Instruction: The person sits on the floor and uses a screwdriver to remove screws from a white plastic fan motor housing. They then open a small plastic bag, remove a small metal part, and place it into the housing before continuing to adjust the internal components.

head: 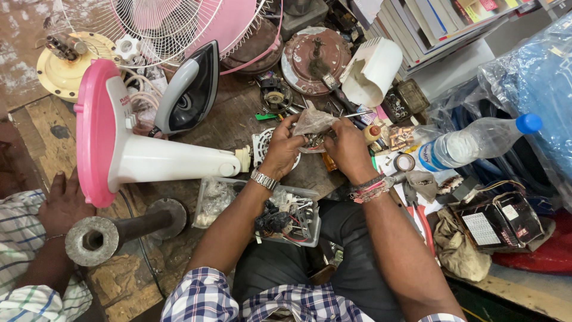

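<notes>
My left hand (pixel 284 148), with a metal watch on its wrist, and my right hand (pixel 347 149), with thread bands on its wrist, both grip a small clear plastic bag (pixel 313 122) over the workbench. Small metal parts (pixel 312 141) show in the bag between my fingers. Below my forearms lies a clear plastic tray (pixel 296 229) full of wires and small parts.
A pink-and-white fan stand (pixel 128 152) lies on its side at left, beside an iron (pixel 189 90), a fan grille (pixel 164 24) and a metal pipe stand (pixel 113 234). Another person's hand (pixel 61 206) rests at far left. A water bottle (pixel 476 143) and stacked books (pixel 438 24) sit right.
</notes>
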